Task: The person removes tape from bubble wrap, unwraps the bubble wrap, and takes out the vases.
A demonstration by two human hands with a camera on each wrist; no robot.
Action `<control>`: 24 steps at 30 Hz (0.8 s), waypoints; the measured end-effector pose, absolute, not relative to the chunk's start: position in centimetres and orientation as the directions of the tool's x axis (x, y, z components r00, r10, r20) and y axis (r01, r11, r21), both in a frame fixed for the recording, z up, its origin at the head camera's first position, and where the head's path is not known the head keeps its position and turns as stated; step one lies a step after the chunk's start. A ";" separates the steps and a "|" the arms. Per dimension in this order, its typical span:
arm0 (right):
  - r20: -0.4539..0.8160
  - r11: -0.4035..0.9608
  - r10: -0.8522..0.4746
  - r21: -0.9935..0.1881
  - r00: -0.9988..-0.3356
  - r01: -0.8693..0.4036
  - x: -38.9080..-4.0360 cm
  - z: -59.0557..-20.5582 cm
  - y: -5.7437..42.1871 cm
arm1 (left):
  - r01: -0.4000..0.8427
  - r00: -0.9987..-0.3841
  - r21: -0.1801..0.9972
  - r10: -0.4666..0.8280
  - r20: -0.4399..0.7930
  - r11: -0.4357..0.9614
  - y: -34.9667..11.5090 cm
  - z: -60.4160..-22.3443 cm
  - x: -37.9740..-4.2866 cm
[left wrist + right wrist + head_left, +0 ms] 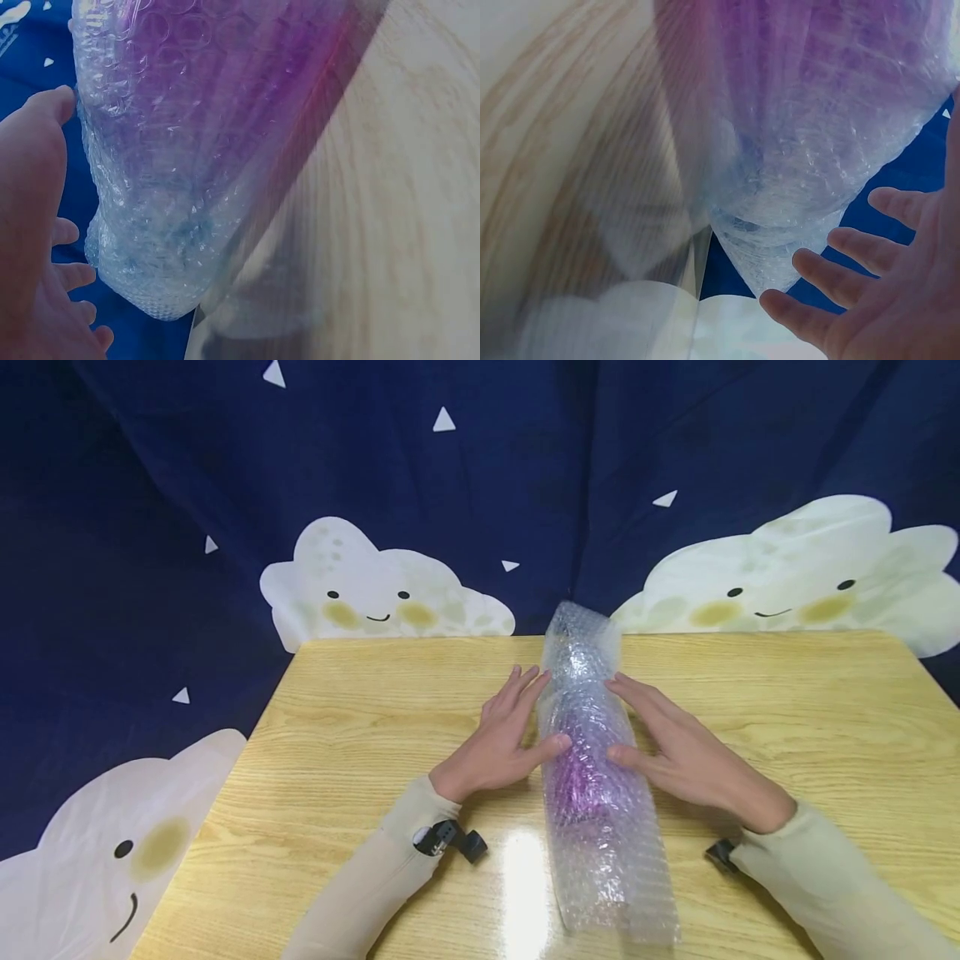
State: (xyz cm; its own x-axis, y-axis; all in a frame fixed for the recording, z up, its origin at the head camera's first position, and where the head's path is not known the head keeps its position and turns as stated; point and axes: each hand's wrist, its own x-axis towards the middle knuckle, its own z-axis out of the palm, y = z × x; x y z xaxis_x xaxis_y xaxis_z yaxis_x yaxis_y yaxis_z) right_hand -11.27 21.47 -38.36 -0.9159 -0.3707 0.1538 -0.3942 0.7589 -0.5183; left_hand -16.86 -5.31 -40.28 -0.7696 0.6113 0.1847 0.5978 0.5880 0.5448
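Note:
A long bundle of clear bubble wrap (596, 852) lies lengthwise on the table, with something purple and pink showing through its middle. What is inside is blurred by the wrap. On the bundle's left side is my left hand (498, 747), fingers extended and thumb touching the wrap. My right hand (678, 752) lies along the other side, fingers nearly straight, thumb against the wrap. Both wrist views show the bubble wrap (172, 150) from close by, purple above and clear toward the far end. Spread fingers (832, 277) appear beside it in the right wrist view.
The wooden table (360, 710) reaches back to a dark blue curtain (480, 485) printed with white clouds and triangles. The bundle's far end lies at the table's back edge. A small black device (450, 839) is strapped to the left sleeve, another (722, 855) to the right.

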 end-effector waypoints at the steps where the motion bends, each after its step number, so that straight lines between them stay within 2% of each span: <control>1: 0.157 0.759 -0.372 -0.516 -0.915 -0.398 -11.3 -38.3 21.4 | 0.601 -0.766 0.547 0.614 0.188 0.582 -5.2 -40.3 -16.9; 24: 0.174 0.760 -0.380 -0.502 -0.909 -0.414 -12.2 -37.5 19.9 | 0.629 -0.737 0.549 0.646 0.197 0.551 -4.4 -39.9 -17.0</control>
State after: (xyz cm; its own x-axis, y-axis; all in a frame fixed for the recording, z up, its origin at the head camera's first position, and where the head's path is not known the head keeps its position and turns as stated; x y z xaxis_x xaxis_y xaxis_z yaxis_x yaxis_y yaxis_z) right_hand -12.17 19.91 -37.45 -0.9086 -0.3795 0.1743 -0.4135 0.7596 -0.5020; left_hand -16.98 -4.39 -39.94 -0.7373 0.6463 0.1966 0.6290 0.5508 0.5486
